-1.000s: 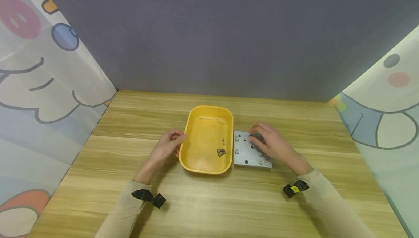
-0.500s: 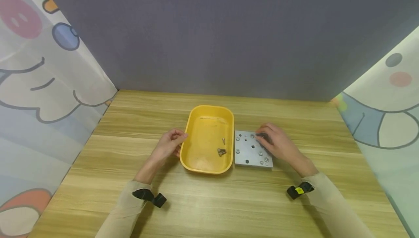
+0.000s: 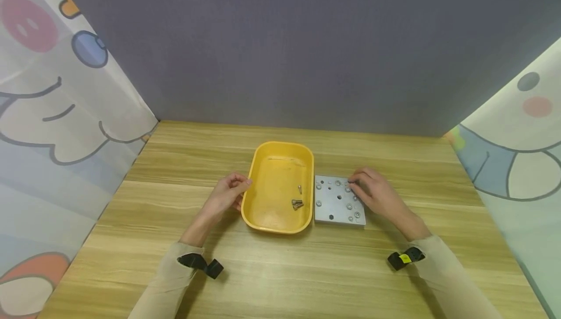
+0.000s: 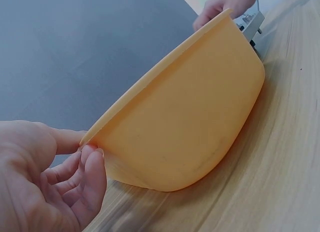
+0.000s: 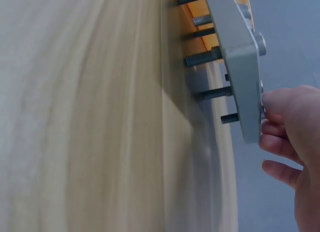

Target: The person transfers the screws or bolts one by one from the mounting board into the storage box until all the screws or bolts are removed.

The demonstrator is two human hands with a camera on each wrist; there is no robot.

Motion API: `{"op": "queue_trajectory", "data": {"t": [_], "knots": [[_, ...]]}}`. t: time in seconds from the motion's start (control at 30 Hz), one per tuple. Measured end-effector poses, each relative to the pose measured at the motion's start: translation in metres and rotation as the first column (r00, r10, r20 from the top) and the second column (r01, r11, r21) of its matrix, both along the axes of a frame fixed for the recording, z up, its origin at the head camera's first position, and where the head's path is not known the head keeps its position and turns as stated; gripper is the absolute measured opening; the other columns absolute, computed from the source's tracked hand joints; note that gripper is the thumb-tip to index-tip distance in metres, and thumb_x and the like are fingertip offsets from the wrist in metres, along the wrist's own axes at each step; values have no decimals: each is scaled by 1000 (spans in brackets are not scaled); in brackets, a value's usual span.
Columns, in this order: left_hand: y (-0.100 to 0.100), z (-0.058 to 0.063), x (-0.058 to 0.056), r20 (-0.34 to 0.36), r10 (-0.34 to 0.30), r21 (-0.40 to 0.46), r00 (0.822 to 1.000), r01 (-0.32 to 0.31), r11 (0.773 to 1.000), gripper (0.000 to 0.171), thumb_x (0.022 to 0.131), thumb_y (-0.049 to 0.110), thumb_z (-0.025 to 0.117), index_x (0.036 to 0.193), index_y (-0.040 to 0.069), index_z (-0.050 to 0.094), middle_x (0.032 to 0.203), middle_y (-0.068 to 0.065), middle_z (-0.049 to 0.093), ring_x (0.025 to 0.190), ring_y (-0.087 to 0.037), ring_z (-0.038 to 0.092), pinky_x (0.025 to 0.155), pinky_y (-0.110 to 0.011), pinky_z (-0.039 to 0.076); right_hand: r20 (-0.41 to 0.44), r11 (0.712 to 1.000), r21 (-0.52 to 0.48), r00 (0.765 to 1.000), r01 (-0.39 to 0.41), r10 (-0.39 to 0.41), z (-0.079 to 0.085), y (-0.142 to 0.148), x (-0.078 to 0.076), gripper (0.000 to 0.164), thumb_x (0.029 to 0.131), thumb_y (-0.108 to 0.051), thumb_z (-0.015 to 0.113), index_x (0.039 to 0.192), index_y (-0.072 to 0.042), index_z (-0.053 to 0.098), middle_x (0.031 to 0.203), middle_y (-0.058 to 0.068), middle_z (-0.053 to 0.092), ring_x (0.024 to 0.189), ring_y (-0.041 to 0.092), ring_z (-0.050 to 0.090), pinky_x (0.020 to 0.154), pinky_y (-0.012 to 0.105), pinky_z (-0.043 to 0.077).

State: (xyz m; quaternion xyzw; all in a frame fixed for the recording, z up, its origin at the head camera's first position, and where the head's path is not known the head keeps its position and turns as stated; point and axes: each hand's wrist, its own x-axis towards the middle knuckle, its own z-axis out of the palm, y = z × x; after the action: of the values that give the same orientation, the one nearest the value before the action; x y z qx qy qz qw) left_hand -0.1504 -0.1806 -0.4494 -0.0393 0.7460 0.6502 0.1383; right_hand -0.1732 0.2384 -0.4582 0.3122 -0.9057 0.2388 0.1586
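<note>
My left hand (image 3: 224, 193) pinches the left rim of a yellow plastic tray (image 3: 277, 173), thumb on top and fingers curled under the lip, also seen in the left wrist view. Inside the tray lie several loose screws (image 3: 297, 203). A flat silver metal plate (image 3: 329, 207) stands right against the tray's right side, with socket-head screws set in it. Over its far right corner is my right hand (image 3: 377, 195), thumb and curled fingers around a screw head (image 5: 263, 112). Threaded screw ends (image 5: 216, 93) stick out below the plate in the right wrist view.
Tray and plate rest on a wood-grain table (image 3: 280, 270). A dark grey panel (image 3: 280, 51) rises behind its back edge. Printed cartoon curtains (image 3: 74, 114) hang at both sides. A black wrist camera (image 3: 214, 268) sits at the left sleeve, another (image 3: 398, 260) at the right.
My right hand has slid rightward along the plate's far edge, uncovering screw heads there. My left hand keeps its grip on the tray rim.
</note>
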Motion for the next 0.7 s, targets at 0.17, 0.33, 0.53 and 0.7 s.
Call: {"op": "queue_trajectory", "data": {"t": [0.17,0.33,0.53,0.7], "knots": [[1,0,0,8,12,-1,1000,-12,1000,28,105,19,63,118,-5,56,90,-11,67,55,-13,61,50,-24,55,6,1000,-4,1000,9,-9,-1,5,1,17,90,-3,77,105,0,71,109,13,67,101,33,66,90,53,56],[2,0,0,10,17,-8,1000,-17,1000,28,104,19,63,117,-4,56,89,-10,67,55,-13,61,49,-24,55,10,1000,-2,1000,8,-8,-1,7,1,19,89,-4,79,105,0,71,110,13,67,102,33,66,91,52,56],[1,-1,0,0,7,-7,1000,-7,1000,28,104,20,63,116,-5,56,89,-10,67,55,-13,61,50,-24,55,20,1000,-6,1000,12,-12,-2,8,2,19,89,-4,79,106,0,71,111,14,67,103,34,66,92,54,56],[0,-2,0,-3,5,-3,1000,-5,1000,29,104,20,63,116,-5,56,89,-11,67,55,-13,61,50,-24,55,27,1000,-6,999,21,-21,-2,7,1,19,89,-3,77,107,-1,71,111,14,67,104,35,65,93,56,55]]}}
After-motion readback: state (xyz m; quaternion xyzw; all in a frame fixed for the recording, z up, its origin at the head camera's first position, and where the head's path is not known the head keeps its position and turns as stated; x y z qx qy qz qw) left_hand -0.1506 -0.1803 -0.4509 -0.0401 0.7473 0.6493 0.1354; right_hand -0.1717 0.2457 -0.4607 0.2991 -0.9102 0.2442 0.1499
